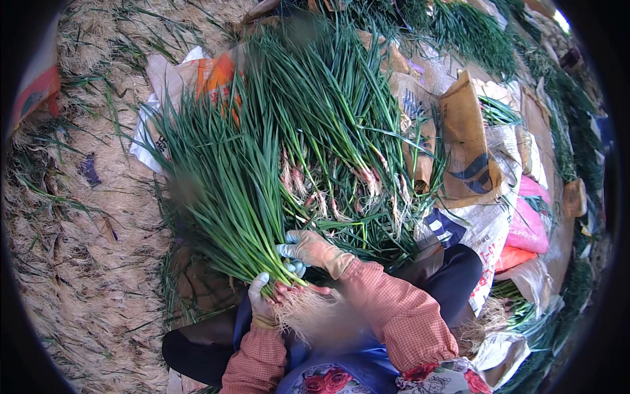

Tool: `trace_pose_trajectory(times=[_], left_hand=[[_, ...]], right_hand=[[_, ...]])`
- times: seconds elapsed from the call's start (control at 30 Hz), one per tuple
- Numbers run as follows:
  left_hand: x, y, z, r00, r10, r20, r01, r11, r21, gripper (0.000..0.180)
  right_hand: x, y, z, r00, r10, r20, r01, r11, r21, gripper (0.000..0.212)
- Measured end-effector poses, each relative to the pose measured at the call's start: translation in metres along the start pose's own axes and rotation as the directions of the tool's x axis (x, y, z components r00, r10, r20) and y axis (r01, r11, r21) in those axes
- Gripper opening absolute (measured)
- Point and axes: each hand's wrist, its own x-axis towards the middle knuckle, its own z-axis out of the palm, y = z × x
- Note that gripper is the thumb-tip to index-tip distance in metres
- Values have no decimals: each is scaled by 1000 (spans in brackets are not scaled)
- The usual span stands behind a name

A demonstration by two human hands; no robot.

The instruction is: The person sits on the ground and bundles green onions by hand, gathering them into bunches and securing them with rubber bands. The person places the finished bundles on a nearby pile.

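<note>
A thick bunch of green garlic (239,217) lies slantwise before me, its long green leaves pointing to the upper left. Its pinkish stem bases and pale stringy roots hang close to my lap. Low on the stems, my left hand (260,301), in a light glove, is closed around the bunch, with the thumb on top. My right hand (312,253), also gloved, grips the same bunch from the right side, a little above the bases; part of its fingers is behind the stalks. Beyond my hands a loose pile of green garlic (331,111) rests with its roots toward me.
Trimmed pale roots and leaf scraps (105,249) cover the ground at left. To the right are a brown paper sack (464,131), a white woven sack (489,226) and a pink bag (527,217). More green garlic (476,36) is heaped at the far right. My crossed legs (197,348) frame the near side.
</note>
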Motion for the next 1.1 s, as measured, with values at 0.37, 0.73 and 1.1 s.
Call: trace_pose_trajectory(times=[0.37,0.73,1.1], left_hand=[[4,-9,85,988,154,14,-153,988,-21,62],[10,28,53,974,108,202,-120,992,47,58],[15,19,87,989,-101,106,102,995,-12,69]], right_hand=[[-42,-53,-70,987,86,-139,-162,416,-895,51],[-43,-75,-140,683,-503,-529,179,818,-547,37],[-71,-34,-33,968,-108,-228,-137,533,-835,42]])
